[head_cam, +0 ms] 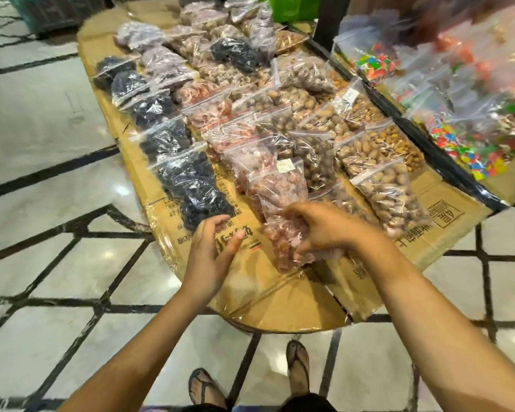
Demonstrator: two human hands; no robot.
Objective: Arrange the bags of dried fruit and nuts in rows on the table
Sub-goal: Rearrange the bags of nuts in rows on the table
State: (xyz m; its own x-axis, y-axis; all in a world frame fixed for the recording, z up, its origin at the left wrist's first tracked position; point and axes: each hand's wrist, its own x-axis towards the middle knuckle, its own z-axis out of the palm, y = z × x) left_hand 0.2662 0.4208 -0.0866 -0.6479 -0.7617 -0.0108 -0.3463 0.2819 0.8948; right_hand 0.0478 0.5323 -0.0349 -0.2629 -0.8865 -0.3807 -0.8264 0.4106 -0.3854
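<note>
Clear zip bags of dried fruit and nuts lie in rows on a cardboard-covered table [295, 310]. A row of dark fruit bags [191, 179] runs along the left. Beside it is a row of reddish fruit bags [250, 156], then brown nut bags [312, 156] and pale nut bags [390, 191] on the right. My right hand [318, 227] grips the nearest reddish fruit bag [277, 203] at its lower end, near the table's front. My left hand [211, 248] hovers open just left of that bag, fingers apart, holding nothing.
A second table at the right carries bags of colourful candy [464, 147]. A green bag [292, 7] stands at the back. The tiled floor [57, 263] surrounds the table, and my sandalled feet [298, 367] stand at its front edge.
</note>
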